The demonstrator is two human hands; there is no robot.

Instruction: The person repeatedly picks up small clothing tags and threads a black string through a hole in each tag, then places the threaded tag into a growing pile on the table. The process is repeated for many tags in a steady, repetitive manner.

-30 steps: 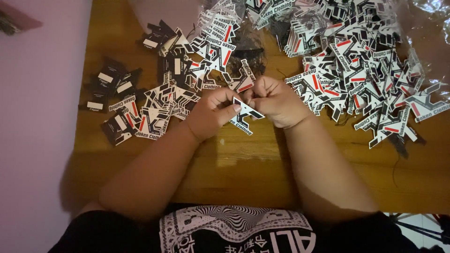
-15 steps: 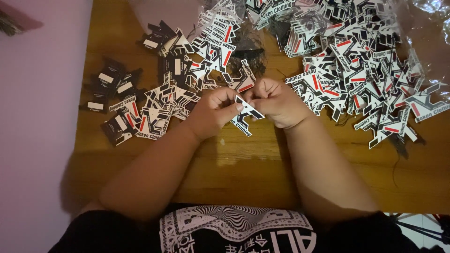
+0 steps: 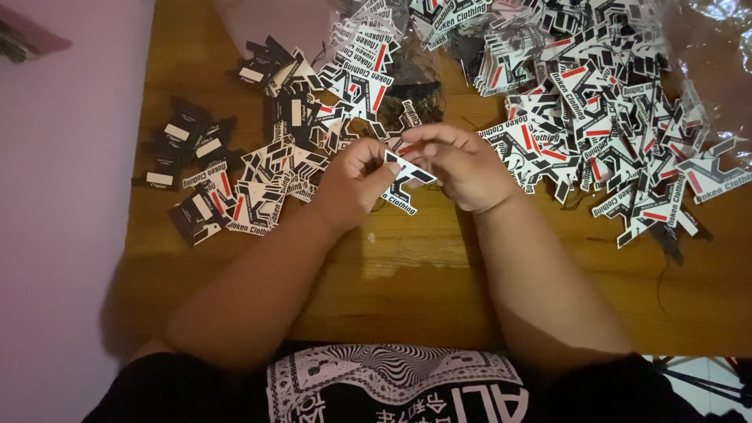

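Observation:
My left hand [image 3: 354, 182] and my right hand [image 3: 464, 166] meet over the middle of a wooden table [image 3: 407, 274]. Between their fingertips they pinch one angular card tag [image 3: 405, 174], printed in black, white and red. Both hands have their fingers curled around it. A small heap of the same tags [image 3: 274, 184] lies just left of my left hand. A much larger heap of tags [image 3: 595, 117] spreads out to the right of my right hand.
A few small black labels with white patches [image 3: 184, 145] lie at the far left of the table. Crinkled clear plastic [image 3: 717, 47] sits under the big heap at the top right. A pale wall [image 3: 63, 235] borders the table's left edge.
The hands stay together on the tag; my right fingers have shifted slightly along it. The heaps have not moved.

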